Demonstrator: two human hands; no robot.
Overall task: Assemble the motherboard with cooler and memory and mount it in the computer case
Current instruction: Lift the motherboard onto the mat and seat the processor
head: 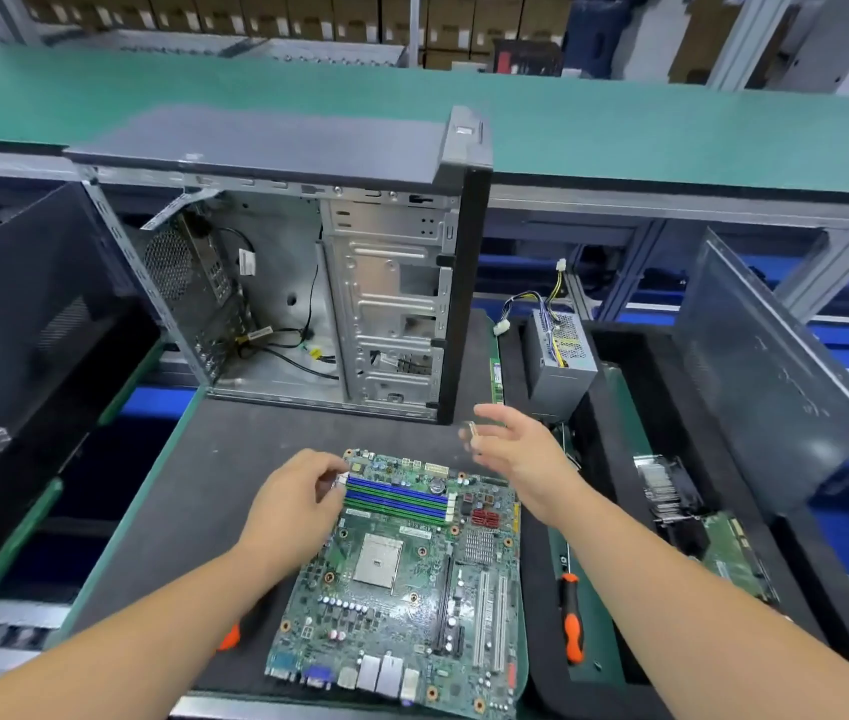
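A green motherboard (401,579) lies flat on the dark mat in front of me, its blue and green memory slots (396,501) at the far end and its bare CPU socket (378,559) in the middle. My left hand (292,506) rests at the left end of the memory slots, fingertips touching the white latch there. My right hand (521,449) hovers above the board's far right corner, fingers spread and blurred, holding nothing. The open computer case (308,283) stands upright behind the board. A memory stick (496,379) stands on edge beside the case.
A power supply (562,356) with loose cables sits right of the case. An orange-handled screwdriver (571,615) lies right of the board, another orange handle (230,636) under my left forearm. A cooler (669,491) and a second board (736,556) lie at right. Dark side panels (770,366) lean on both sides.
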